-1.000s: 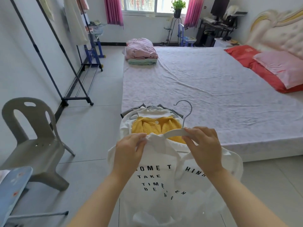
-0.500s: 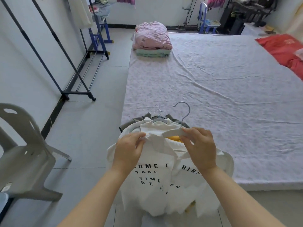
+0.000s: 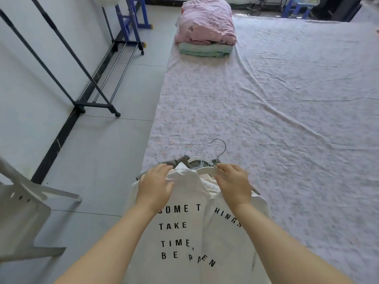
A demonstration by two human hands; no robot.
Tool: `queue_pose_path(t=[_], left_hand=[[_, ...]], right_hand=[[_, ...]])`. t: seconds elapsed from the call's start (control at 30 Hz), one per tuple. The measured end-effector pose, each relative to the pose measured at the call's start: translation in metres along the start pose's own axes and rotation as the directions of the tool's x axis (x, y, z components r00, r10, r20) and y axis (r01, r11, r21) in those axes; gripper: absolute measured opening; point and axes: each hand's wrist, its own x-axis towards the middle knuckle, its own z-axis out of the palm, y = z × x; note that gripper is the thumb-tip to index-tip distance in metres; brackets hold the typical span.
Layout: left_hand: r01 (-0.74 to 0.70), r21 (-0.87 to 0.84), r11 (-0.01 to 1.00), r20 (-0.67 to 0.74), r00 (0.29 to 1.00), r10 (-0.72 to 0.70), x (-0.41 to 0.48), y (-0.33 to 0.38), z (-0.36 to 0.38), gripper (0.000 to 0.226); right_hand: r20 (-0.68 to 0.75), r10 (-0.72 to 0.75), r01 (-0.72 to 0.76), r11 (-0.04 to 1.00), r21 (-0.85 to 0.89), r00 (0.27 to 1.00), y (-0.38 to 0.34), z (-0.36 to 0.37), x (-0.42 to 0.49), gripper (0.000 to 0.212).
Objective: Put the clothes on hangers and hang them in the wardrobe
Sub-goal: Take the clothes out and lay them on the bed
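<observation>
I hold a white T-shirt [image 3: 184,232] with black lettering in front of me, over the near corner of the bed [image 3: 276,103]. My left hand [image 3: 155,185] grips the shirt's collar and shoulder. My right hand [image 3: 233,183] grips a white hanger [image 3: 207,170] with a metal hook, its arm tucked into the neck opening. Behind the shirt lie more clothes on hangers [image 3: 200,158], a grey garment among them, mostly hidden. A black clothes rack [image 3: 78,64] stands along the left wall.
A folded pink quilt on a green one [image 3: 205,29] sits at the bed's far left corner. A grey plastic chair [image 3: 22,212] stands at my left. A blue frame [image 3: 135,15] is beyond the rack. Grey tiled floor lies between rack and bed.
My view has tilted down and moved closer to the bed. The shirt now covers the yellow garment behind it. Both hands keep their hold at the collar and hanger.
</observation>
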Motion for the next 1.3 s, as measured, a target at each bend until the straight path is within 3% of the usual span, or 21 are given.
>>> queue_pose_path(t=[0.1,0.33,0.57,0.8,0.9,1.03,1.2,1.3], left_hand=[[0.051,0.036,0.998,0.102,0.993,-0.055,0.009,-0.009,0.022,0.047],[-0.010,0.211,0.978,0.243,0.969,-0.043,-0.004,-0.018,0.042,0.044],[-0.205,0.301,0.931,0.265,0.956,0.125,-0.005,0.013,0.020,0.043],[-0.475,0.324,0.818,0.394,0.854,0.339,-0.017,0.054,0.006,0.042],[-0.617,0.308,0.724,0.494,0.754,0.432,-0.034,0.070,0.003,0.038],[-0.795,0.235,0.559,0.620,0.565,0.544,-0.071,0.085,0.001,0.040],[-0.951,0.100,0.293,0.708,0.275,0.650,-0.142,0.109,0.002,0.046],[-0.992,-0.022,0.128,0.733,0.071,0.676,-0.203,0.130,0.005,0.046]], right_hand=[[0.170,0.016,0.004,0.993,-0.117,0.985,0.014,0.019,0.011,0.041],[0.307,0.103,-0.048,0.982,-0.183,0.946,0.041,0.022,-0.025,0.047],[0.291,0.213,-0.155,0.966,-0.209,0.933,0.038,-0.006,-0.061,0.050],[0.167,0.342,-0.297,0.923,-0.246,0.925,0.025,-0.042,-0.125,0.050],[0.073,0.447,-0.415,0.870,-0.265,0.891,0.020,-0.054,-0.168,0.048],[-0.049,0.630,-0.620,0.744,-0.250,0.775,0.009,-0.065,-0.243,0.041],[-0.226,0.792,-0.823,0.558,-0.108,0.567,-0.012,-0.070,-0.372,0.048],[-0.333,0.861,-0.909,0.415,0.023,0.385,-0.030,-0.069,-0.456,0.051]])
